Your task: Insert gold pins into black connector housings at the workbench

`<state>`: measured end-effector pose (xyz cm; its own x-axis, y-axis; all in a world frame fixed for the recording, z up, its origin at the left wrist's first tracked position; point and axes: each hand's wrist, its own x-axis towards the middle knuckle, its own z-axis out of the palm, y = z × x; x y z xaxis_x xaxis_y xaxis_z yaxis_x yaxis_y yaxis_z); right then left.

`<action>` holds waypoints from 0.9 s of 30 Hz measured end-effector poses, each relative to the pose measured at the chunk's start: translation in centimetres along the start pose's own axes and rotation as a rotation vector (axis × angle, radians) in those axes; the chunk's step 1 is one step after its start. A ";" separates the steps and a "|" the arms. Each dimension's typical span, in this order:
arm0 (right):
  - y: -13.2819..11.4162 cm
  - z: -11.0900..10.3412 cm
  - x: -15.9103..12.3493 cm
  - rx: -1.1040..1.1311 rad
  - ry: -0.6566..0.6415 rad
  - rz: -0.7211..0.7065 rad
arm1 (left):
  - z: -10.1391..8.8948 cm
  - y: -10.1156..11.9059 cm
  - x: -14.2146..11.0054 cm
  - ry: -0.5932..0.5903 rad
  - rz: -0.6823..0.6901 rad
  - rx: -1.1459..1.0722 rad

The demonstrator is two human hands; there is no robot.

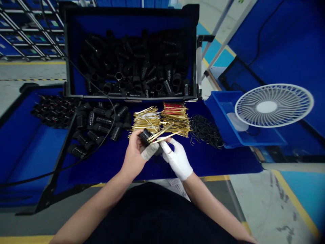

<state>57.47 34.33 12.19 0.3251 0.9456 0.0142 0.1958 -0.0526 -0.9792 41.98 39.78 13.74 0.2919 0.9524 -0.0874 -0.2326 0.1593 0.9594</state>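
My left hand (pixel 136 151), bare but for a white cover on the thumb, grips a black ribbed cylindrical part (pixel 145 135). Long gold-coloured wires (pixel 162 131) stick out from beside this part towards the upper right. My right hand (pixel 177 158), in a white glove, is closed at the wires' lower end, close against the left thumb. The fingers hide where wires and part meet. Just beyond the hands lie two bundles of gold wires, one with white among it (pixel 146 119) and one with red (pixel 175 117).
A large bin (pixel 132 99) of black ribbed parts stands behind the blue table (pixel 203 162). More such parts (pixel 101 122) lie at left, beside a tray (pixel 45 162) with dark pieces. Black rings (pixel 205 130), a blue box (pixel 228 135) and a white fan (pixel 274 105) are at right. A cable (pixel 111 101) crosses the left side.
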 end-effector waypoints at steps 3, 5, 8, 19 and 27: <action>-1.0 -0.2 0.4 0.085 -0.005 -0.026 | 0.3 -0.5 -0.5 -0.072 0.073 0.002; -1.6 -0.4 0.5 0.093 0.023 -0.041 | 0.2 -1.1 -0.8 -0.133 0.059 -0.036; -2.3 -0.7 0.4 0.042 0.082 -0.082 | -0.1 -1.6 -1.1 -0.221 0.025 -0.063; -0.8 1.4 1.0 0.015 0.031 -0.079 | -1.1 -2.4 -0.9 -0.133 -0.149 -0.035; -0.4 4.5 0.5 0.448 0.072 0.174 | -0.1 -1.7 -0.1 0.071 -0.015 -0.041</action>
<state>53.40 36.31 11.64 0.3838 0.9096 -0.1592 -0.2798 -0.0497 -0.9588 42.28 39.42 12.12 0.2298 0.9655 -0.1223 -0.2668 0.1833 0.9462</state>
